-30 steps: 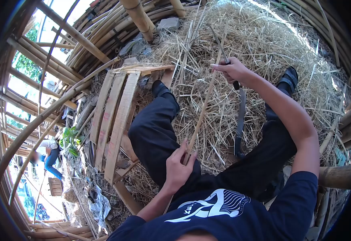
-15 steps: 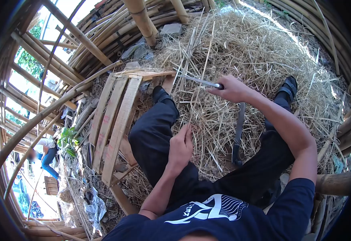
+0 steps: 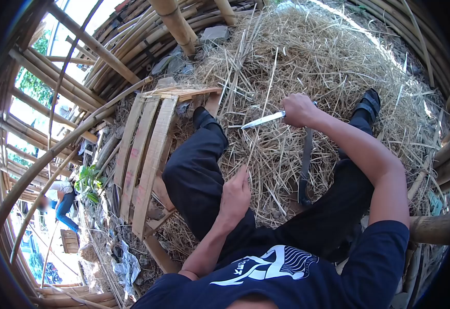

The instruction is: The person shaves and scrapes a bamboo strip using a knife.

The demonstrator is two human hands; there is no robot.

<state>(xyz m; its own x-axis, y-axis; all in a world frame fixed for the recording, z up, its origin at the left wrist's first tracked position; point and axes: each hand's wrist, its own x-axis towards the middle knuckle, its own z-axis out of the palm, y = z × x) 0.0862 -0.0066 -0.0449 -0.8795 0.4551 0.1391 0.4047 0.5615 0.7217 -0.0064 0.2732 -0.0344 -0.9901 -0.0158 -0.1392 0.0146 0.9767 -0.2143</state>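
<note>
My left hand (image 3: 235, 194) is closed in a pinch in front of my knee, holding the lower end of a thin bamboo strip (image 3: 270, 91). The strip slants up and away over the straw. Wrapped round the handle of a knife, my right hand (image 3: 298, 109) is farther out and to the right. The knife's bright blade (image 3: 263, 120) points left and lies across the strip; whether it touches the strip I cannot tell. Between my legs a long dark-bladed machete (image 3: 306, 162) rests on the straw, its dark handle toward me.
Loose straw and shavings (image 3: 333, 56) spread over the ground. A slatted wooden crate (image 3: 150, 149) stands left of my leg. Bamboo poles (image 3: 171, 23) rise behind, and a bamboo frame is on the left. Beyond it a person (image 3: 62, 201) in blue trousers bends over.
The knife has swung so its tip points lower and more level to the left. My right hand moved slightly up and right; my left hand shifted a little toward me with the strip.
</note>
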